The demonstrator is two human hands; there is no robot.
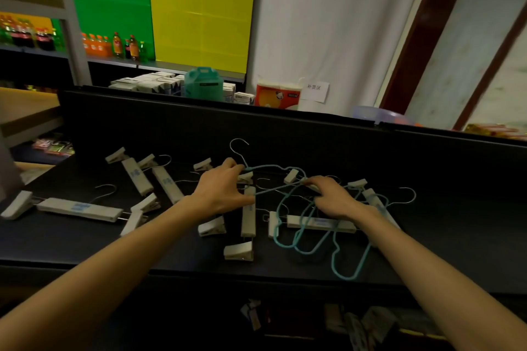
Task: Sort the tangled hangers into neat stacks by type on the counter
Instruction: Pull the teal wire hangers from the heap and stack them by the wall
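Two bare hands work a tangle on a dark bench. Left hand, its grip pinched shut, holds a teal wire hanger near the hook; right hand presses fingers closed on crossed teal wires mid-pile. White clip hangers lie scattered leftward, unstacked. Best to lift slowly, freeing each hook before pulling.
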